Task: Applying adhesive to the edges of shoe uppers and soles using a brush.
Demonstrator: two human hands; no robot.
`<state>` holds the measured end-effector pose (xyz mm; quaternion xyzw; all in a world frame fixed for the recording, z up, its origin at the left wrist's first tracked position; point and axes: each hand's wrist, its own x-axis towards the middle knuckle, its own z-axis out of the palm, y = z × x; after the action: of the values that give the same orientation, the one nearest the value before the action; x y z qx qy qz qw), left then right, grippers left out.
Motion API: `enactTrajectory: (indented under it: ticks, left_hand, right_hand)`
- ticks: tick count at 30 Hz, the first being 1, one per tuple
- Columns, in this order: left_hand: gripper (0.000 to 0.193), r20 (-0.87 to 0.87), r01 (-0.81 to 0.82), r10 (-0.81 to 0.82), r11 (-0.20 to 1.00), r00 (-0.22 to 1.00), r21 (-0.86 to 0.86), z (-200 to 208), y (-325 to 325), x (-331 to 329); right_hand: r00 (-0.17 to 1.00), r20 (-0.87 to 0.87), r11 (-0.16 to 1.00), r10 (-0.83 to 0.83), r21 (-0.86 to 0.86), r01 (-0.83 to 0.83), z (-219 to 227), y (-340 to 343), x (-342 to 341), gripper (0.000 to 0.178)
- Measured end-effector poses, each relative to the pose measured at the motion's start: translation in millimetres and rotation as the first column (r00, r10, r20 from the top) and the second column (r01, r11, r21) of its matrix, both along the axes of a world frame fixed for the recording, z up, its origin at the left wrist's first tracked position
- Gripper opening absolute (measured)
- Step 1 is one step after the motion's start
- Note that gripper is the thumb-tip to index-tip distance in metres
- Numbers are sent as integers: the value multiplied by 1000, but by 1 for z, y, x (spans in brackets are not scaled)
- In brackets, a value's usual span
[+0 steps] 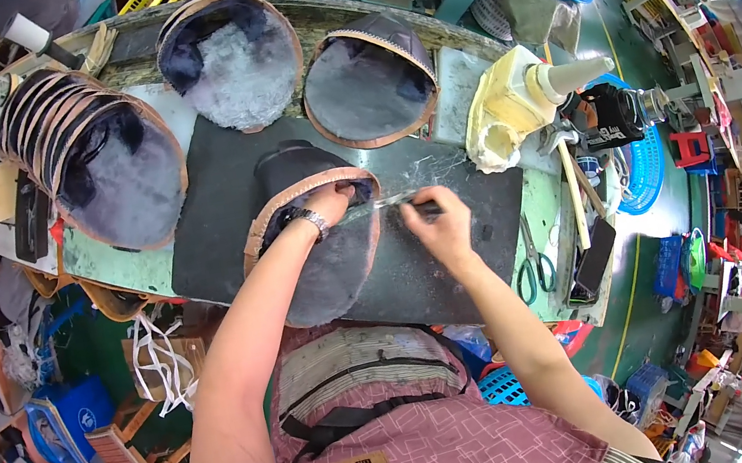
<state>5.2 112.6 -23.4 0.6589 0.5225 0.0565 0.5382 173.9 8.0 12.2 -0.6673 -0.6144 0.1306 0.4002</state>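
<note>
fur-lined shoe (319,274) lies on a black mat (455,266) on the tabletop (116,264), in front of the person. left hand (327,205) at its opening, fingers bent near the rim — cannot tell whether they pinch it. right hand (443,222) closed around a thin metal tool (395,198), pointing at the shoe's right edge. similar shoes stand beyond — nested stack (122,180) to the left, scissors (533,253) to the right.
</note>
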Motion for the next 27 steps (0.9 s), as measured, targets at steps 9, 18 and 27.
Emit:
enactTrajectory:
  ticks: [9,18,27]
  left_hand:
    - [26,-382,592,-537,293,752,751,77,-68,-26]
    - [51,-667,511,-100,728,738,457,103,18,-74]
    - [39,-438,470,-210,589,874,657,52,-79,-41]
  right_hand:
    - [635,-717,952,-289,-141,273,32,-44,40,10]
    - [21,-999,984,-38,-41,-173,54,-62,4,19]
    - [436,-900,865,21,-202,-459,-21,5,-42,17]
